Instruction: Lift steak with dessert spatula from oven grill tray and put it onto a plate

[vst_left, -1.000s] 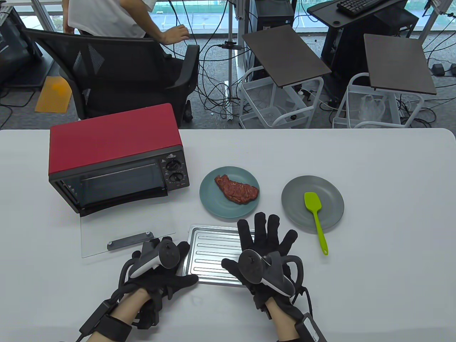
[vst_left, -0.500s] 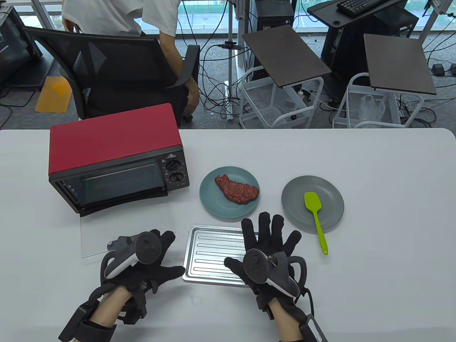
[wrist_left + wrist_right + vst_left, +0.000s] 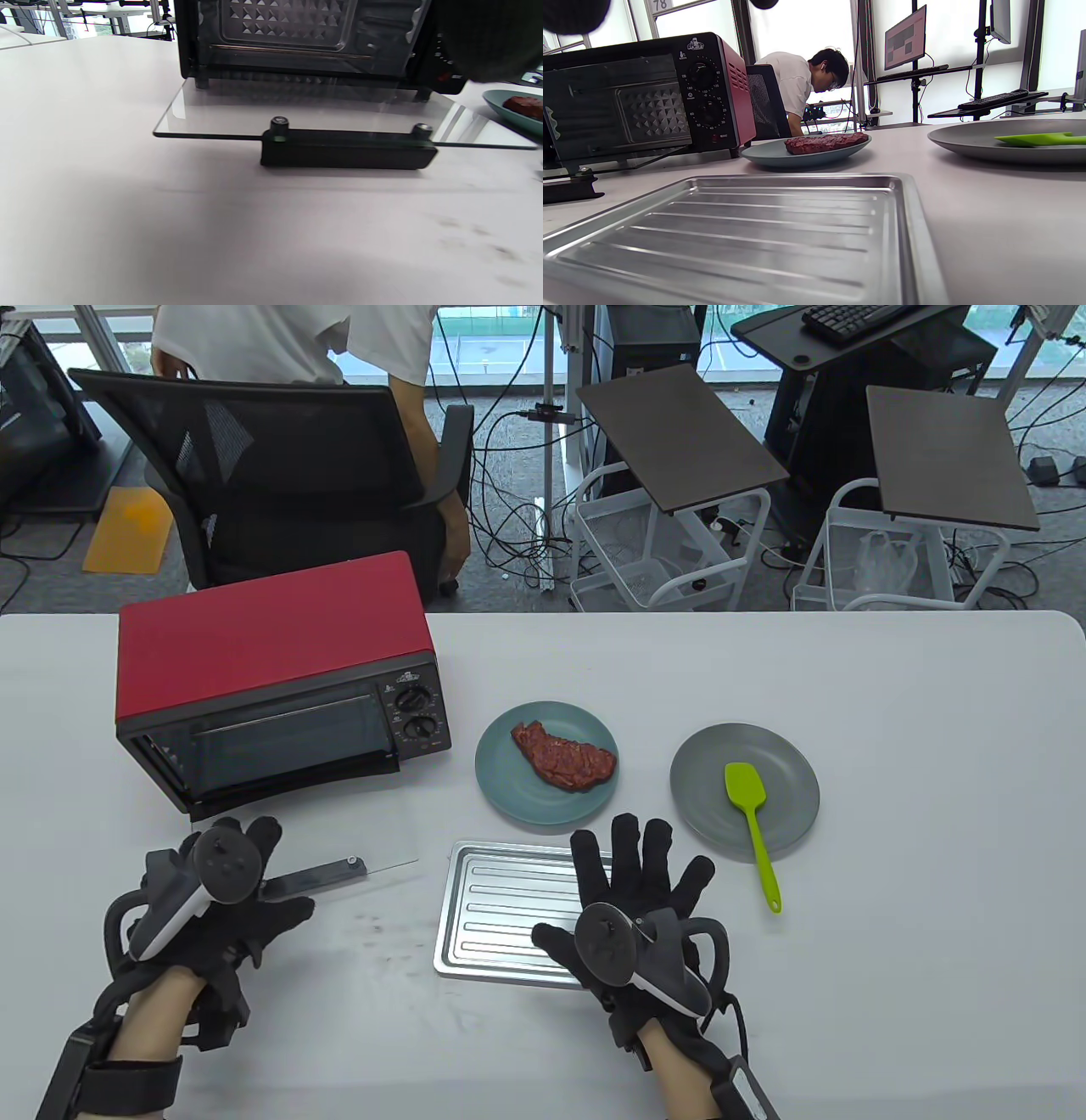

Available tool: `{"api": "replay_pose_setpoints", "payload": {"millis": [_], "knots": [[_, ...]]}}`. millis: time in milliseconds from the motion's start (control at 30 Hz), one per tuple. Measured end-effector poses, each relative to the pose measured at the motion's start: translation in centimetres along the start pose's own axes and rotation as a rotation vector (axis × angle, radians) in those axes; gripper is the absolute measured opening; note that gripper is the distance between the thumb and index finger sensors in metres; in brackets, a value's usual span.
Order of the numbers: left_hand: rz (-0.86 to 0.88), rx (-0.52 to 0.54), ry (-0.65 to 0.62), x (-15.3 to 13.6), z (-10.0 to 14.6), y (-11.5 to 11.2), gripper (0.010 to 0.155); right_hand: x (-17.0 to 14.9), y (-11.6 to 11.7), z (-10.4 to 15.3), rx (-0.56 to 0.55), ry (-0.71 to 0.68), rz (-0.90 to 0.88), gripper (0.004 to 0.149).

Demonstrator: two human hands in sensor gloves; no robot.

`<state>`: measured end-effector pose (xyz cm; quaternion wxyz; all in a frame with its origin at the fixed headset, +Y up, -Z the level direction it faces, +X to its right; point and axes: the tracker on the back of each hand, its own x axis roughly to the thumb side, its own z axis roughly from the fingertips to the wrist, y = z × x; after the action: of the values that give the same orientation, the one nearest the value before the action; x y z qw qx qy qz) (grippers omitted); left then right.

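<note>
Nothing is gripped by either hand. The right hand point(image 3: 635, 899) is spread flat, fingers straight, over the right part of the oven grill tray point(image 3: 501, 912) in the lower centre of the table view. The left hand point(image 3: 222, 891) is seen at lower left, fingers loosely extended, over the left end of the black handle point(image 3: 348, 148) on the oven's folded-down glass door point(image 3: 297, 116); whether it is touched cannot be told. The steak point(image 3: 563, 755) is found on the teal plate point(image 3: 501, 780) at the centre of the frame, just above the tray. The green dessert spatula point(image 3: 752, 823) is laid on the grey plate point(image 3: 704, 797) to the right, its handle reaching past the rim onto the white table point(image 3: 891, 899). The red oven point(image 3: 271, 645) is placed at centre left. A person by a black chair point(image 3: 254, 466) is seen at upper left.
</note>
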<state>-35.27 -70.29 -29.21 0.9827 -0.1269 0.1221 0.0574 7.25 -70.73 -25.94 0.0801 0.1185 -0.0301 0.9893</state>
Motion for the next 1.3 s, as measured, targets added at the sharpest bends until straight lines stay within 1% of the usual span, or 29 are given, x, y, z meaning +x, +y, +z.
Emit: {"api": "replay_pose_setpoints", "payload": {"millis": [133,333,500,633,767,1133,1300], "knots": [[0.015,-0.003,0.05,-2.2,-1.4,-0.7,0.097,0.0,0.0,0.0,0.005,0.002,-0.004,0.1],[-0.034,-0.035,0.076,-3.7,-2.8,-2.6,0.096,0.4,0.4,-0.2,0.028,-0.002,0.018,0.1],[-0.057,-0.041,0.077,-3.9,-3.7,-3.8,0.094,0.3,0.7,-0.3,0.04,0.01,0.028,0.099],[-0.056,-0.053,0.072,-4.0,-4.1,-4.4,0.093,0.0,0.8,-0.5,0.049,0.022,0.032,0.099],[-0.062,-0.048,0.072,-4.0,-4.3,-4.9,0.09,-0.1,0.8,-0.6,0.056,0.029,0.03,0.099],[-0.092,-0.043,0.068,-3.6,-4.4,-5.3,0.086,-0.1,0.9,-0.6,0.066,0.029,0.021,0.098],[-0.064,-0.041,0.068,-3.7,-4.4,-5.6,0.084,0.0,1.0,-0.6,0.071,0.026,0.036,0.098]]}}
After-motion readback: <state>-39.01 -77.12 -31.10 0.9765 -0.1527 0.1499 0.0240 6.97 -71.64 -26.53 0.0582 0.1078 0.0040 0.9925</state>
